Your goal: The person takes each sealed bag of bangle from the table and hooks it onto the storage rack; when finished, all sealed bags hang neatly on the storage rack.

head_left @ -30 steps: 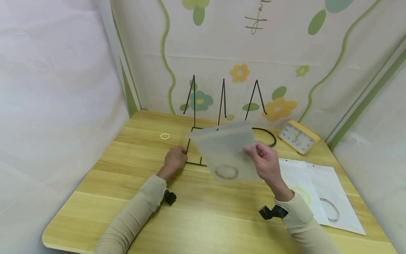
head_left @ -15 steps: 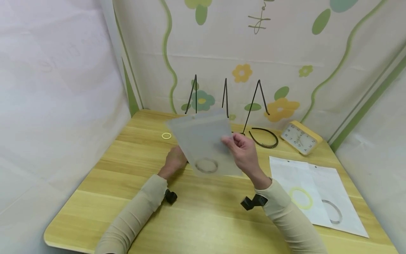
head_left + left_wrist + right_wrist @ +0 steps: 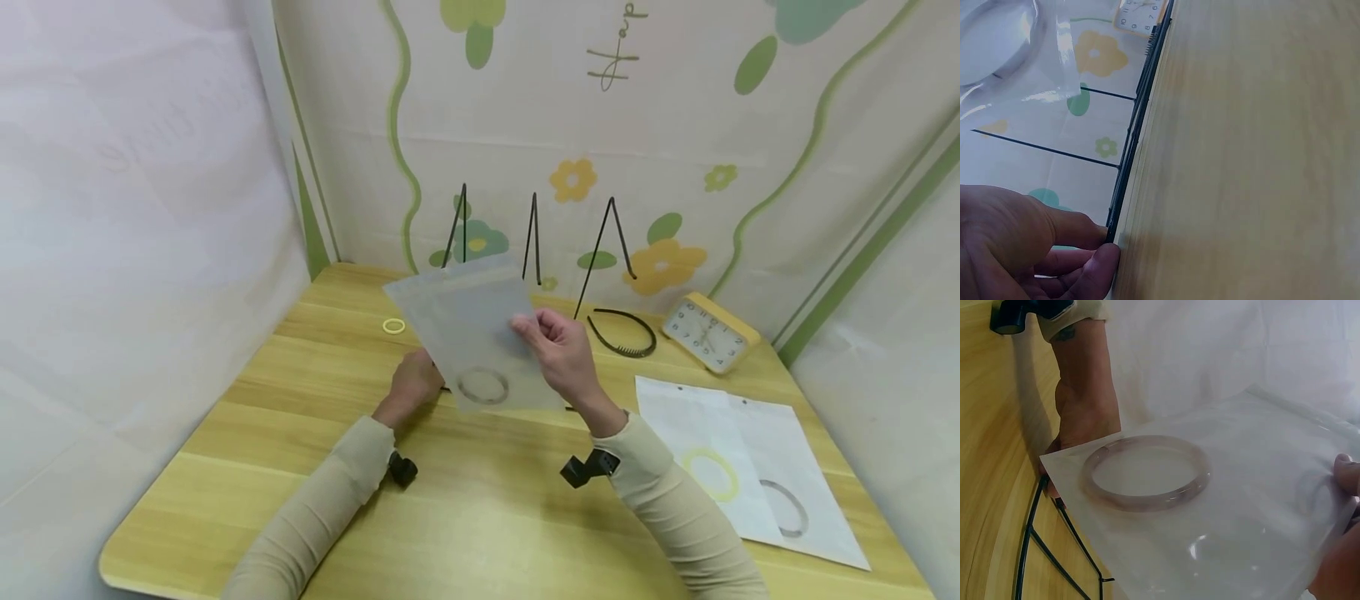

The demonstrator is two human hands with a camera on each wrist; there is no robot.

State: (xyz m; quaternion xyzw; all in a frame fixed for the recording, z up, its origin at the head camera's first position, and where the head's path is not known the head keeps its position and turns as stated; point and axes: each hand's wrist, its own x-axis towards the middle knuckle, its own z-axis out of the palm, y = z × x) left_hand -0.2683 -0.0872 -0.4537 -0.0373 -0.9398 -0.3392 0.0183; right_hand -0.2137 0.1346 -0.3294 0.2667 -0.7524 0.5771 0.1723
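Above the table (image 3: 450, 525), the right hand (image 3: 566, 350) is pinching a frosted bag (image 3: 461, 317) holding a bangle (image 3: 1144, 502), the left hand (image 3: 415, 382) a wire rack (image 3: 1129, 156).

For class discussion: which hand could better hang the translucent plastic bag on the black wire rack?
Likely the right hand: it pinches the bag; the left hand grips the rack's base.
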